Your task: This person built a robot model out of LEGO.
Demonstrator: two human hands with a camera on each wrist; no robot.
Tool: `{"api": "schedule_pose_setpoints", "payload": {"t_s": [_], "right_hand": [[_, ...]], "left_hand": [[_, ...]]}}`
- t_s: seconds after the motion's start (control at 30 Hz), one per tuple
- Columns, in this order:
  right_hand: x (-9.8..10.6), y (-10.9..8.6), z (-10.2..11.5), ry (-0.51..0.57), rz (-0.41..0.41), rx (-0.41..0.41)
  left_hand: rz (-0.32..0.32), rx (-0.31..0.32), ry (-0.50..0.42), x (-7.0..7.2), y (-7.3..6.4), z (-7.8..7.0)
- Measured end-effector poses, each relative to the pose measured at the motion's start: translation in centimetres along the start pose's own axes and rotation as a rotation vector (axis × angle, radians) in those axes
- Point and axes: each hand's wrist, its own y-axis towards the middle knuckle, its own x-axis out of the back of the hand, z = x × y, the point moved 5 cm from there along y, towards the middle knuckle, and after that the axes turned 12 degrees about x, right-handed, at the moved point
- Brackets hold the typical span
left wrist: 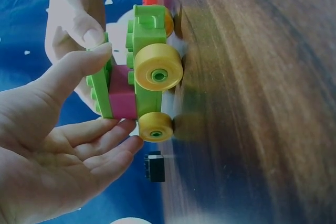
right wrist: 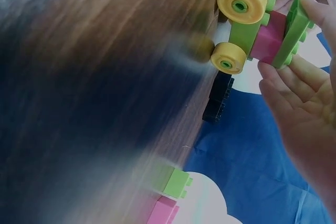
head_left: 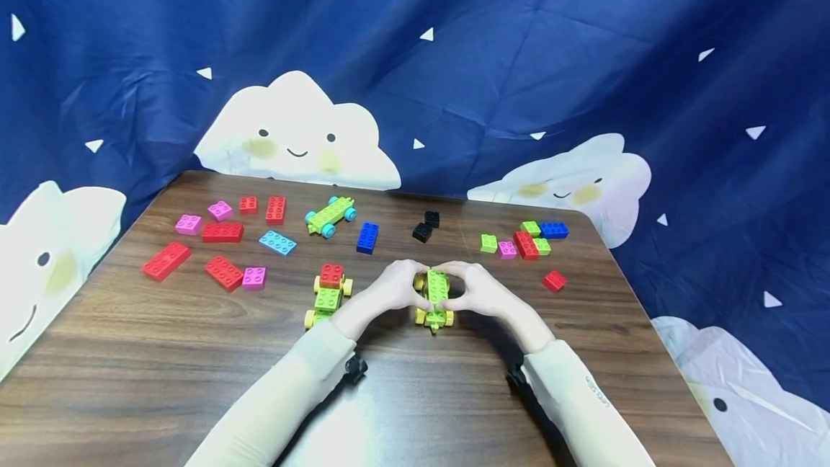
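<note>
On the table's middle stands a toy car base, green with yellow wheels. Its side shows a pink brick on top of the base, and a long green brick lies over the pink one, slightly tilted. My left hand pinches the long green brick from the left, thumb at the near end and fingers at the far end. From the right, my right hand pinches the same brick in the same way. Left of my left hand stands another yellow-wheeled car bearing a red brick, partly behind my wrist.
Farther back are a green car base with blue wheels, a blue brick and black bricks. Several red and pink bricks, with a light blue one, lie left. To the right lies a cluster around a red brick.
</note>
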Motion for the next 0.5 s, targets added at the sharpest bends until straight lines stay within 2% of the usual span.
{"api": "schedule_pose_setpoints", "payload": {"t_s": [0.5], "right_hand": [[0.15, 0.05, -0.19, -0.001, -0.023, 0.014]], "left_hand": [[-0.004, 0.003, 0.020, -0.02, -0.04, -0.15]]}}
